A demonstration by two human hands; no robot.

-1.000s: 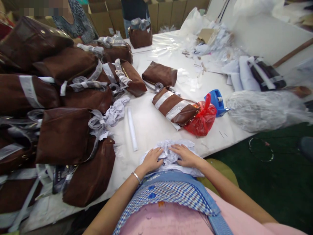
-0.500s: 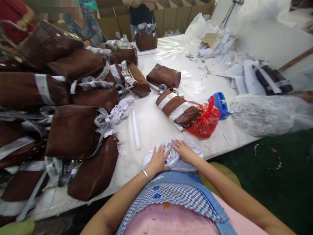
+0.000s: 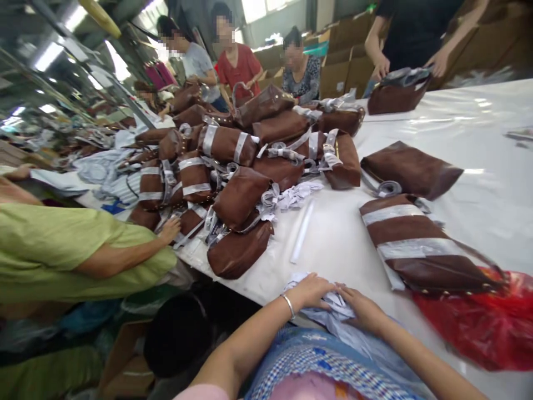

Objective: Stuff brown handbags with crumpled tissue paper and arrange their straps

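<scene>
Paper (image 3: 336, 304) partly bunched, edges loose; my left hand (image 3: 312, 290) and right hand (image 3: 363, 311) press it, fingers loosely spread; bunching looks unfinished.

Paper (image 3: 333, 318) at the table's (image 3: 339, 230) near edge, bags (image 3: 239, 197) heaped left, sack (image 3: 470, 330) out right, strip (image 3: 302, 230) lying between!

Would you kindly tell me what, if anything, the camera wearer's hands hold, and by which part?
The left hand and right hand rest atop crumpled whitish paper; whether they grip it cannot be told.
</scene>
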